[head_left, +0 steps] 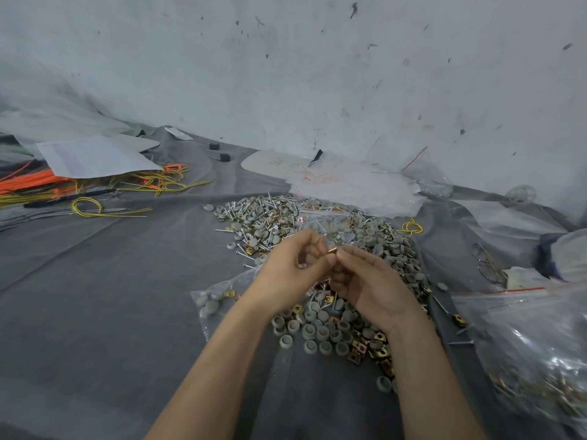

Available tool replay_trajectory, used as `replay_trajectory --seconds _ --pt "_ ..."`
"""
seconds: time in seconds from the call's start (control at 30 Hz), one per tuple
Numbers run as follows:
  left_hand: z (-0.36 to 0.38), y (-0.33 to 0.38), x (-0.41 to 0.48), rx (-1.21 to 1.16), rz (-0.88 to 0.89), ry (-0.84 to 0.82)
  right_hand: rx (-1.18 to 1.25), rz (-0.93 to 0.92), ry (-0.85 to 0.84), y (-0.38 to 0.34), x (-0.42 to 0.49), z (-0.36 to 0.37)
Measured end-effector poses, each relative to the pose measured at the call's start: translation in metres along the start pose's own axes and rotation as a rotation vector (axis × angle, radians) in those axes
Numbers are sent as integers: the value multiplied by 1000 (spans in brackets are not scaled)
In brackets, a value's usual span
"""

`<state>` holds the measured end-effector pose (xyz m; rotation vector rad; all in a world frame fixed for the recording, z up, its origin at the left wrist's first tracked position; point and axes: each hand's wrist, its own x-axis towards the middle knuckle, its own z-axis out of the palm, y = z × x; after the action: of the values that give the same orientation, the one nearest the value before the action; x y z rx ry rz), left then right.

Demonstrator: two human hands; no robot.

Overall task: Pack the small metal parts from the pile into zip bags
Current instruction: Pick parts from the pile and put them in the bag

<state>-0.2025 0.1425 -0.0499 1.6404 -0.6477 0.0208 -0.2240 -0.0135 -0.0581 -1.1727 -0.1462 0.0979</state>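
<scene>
The left hand (293,269) and right hand (370,282) pinch one brass part (333,250) between them (fingertip hold only), so a slip would likely lose it in the pile (317,328) beneath.

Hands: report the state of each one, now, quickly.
Left hand: fingers curled, pinching one end of a brass part.
Right hand: fingertips pinching the other end of the same brass part.

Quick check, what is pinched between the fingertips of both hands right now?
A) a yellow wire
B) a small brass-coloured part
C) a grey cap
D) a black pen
B: the left hand and right hand pinch a small brass-coloured part between them, above the pile.
</scene>
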Motion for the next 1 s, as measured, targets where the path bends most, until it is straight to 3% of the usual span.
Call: replay_trajectory --seconds 0.13,0.27,0.43,0.7,0.8,1.0 --pt "4 -4 0 237 -3 45 -402 -94 123 6 3 5" --pt "12 -6 2 311 -71 138 -590 -200 187 8 7 3" --pt "26 -1 6 -16 -201 224 -372 -267 339 16 13 9" --pt "24 -5 6 -254 -294 308 -231 -241 520 14 15 4" --pt "19 -8 4 -248 -306 308 -436 -203 596 15 16 -4" --pt "22 -5 3 -196 -287 313 -963 -220 596 15 12 -3"
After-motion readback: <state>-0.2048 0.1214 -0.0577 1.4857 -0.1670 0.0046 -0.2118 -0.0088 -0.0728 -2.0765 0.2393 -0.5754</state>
